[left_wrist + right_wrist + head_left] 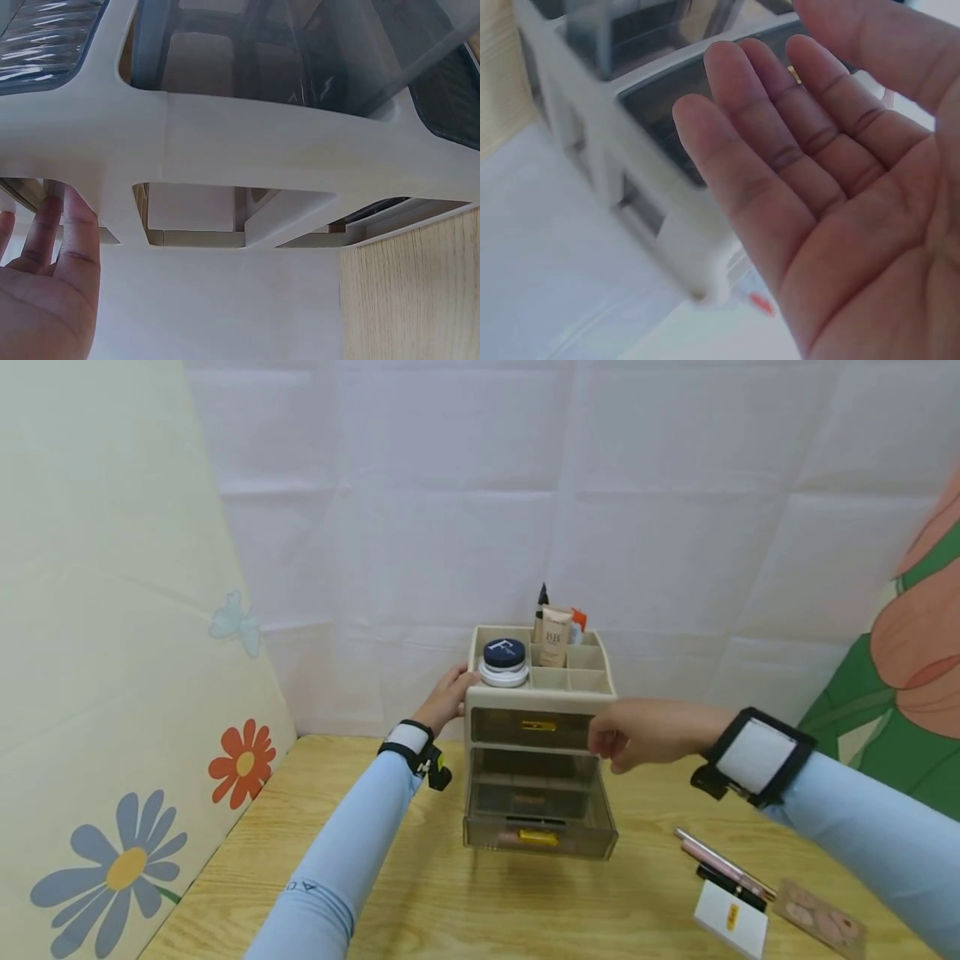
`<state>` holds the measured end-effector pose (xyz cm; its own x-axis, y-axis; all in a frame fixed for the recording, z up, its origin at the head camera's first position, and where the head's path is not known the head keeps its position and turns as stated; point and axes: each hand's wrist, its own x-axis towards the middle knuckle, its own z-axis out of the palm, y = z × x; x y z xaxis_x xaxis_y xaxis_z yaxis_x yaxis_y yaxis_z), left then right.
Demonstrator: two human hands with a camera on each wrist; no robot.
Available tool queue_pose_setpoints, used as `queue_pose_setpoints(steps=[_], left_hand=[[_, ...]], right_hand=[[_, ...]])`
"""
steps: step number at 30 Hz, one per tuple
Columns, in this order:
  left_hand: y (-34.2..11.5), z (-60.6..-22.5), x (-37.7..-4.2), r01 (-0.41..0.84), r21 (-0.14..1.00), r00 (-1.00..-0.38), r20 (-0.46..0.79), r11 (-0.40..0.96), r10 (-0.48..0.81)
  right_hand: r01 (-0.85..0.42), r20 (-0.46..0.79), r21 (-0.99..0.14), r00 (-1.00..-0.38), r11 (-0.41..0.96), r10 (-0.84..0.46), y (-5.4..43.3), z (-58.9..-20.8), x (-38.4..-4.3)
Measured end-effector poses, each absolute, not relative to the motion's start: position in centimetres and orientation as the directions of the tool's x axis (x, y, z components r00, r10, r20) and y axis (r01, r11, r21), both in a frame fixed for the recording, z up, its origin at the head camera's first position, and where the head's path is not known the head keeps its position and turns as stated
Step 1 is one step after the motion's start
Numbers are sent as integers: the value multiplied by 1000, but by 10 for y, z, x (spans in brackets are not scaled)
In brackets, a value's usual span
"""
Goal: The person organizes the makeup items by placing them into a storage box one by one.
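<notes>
On the wood-grain worktop [360, 893], before a white cloth backdrop [390, 568], stands a cream plastic organiser [540, 700] with a smoky see-through drawer [487, 837] jutting forward. In its top, a round navy-lidded jar [504, 651] sits on a round white case [503, 678] at left, a beige squeeze tube [555, 639] to their right before a slim black-tipped tube [542, 600]. Farther right lie a silver stick [726, 862], pink stick [708, 861] and black stick [726, 884], a square white box [720, 912] before these, and a flat brown palette [821, 918] right of the box.
</notes>
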<state>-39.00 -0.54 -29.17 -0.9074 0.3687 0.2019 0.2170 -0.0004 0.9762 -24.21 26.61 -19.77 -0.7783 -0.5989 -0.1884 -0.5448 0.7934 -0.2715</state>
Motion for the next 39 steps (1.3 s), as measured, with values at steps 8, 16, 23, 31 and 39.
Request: queue_pose_setpoints(steps=[8, 16, 23, 31, 39], left_hand=[[-7, -292, -388, 231, 973, -911, 216, 1, 351], [-5, -292, -386, 231, 973, -910, 216, 0, 355], [0, -289, -385, 235, 972, -906, 220, -1, 363], [1, -291, -385, 232, 973, -903, 215, 1, 371], [-9, -290, -386, 237, 971, -909, 214, 22, 358]], right_hand=[[-512, -145, -324, -805, 796, -576, 308, -206, -235], [-472, -119, -330, -838, 817, -533, 345, -222, -227], [-445, -100, -414, -845, 794, -525, 381, -249, -221], [-335, -113, -471, -894, 816, -433, 411, -287, -218], [-261, -126, -395, -934, 881, -333, 420, -321, -224]])
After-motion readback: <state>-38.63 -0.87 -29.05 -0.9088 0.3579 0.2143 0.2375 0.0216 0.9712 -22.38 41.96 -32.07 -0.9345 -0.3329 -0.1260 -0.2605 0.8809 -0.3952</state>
